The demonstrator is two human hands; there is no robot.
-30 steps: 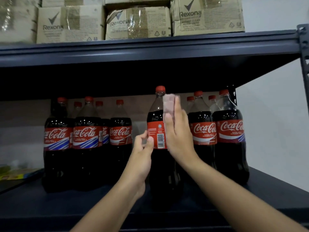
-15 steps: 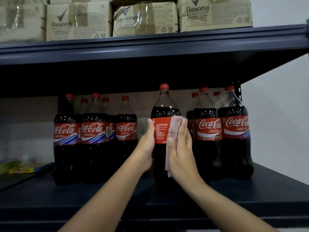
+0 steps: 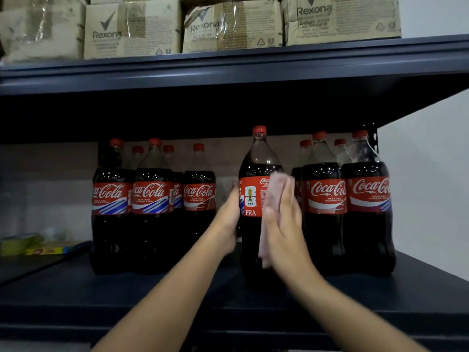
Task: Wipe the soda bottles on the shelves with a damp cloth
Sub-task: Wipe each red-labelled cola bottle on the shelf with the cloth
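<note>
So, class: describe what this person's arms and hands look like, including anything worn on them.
Both forearms are bare, with no sleeves in view. The left hand and right hand wear no gloves, and no rings, watch or bracelets can be seen. No markings show.

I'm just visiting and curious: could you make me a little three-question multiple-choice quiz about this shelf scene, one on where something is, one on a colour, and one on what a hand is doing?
1. Where are the Rexona cartons?
A. On the shelf above the bottles
B. On the floor
C. Beside the bottles on the same shelf

2. What colour are the bottle caps?
A. Blue
B. Red
C. White

3. What is the right hand doing?
A. Hanging idle
B. Unscrewing a cap
C. Pressing a cloth against the front bottle

Answers:
1. A, the cartons stand on the upper shelf, over the bottles.
2. B, every cap in view is red.
3. C, its fingers hold the pinkish cloth flat on the bottle's side while the left hand steadies the other side.
</note>
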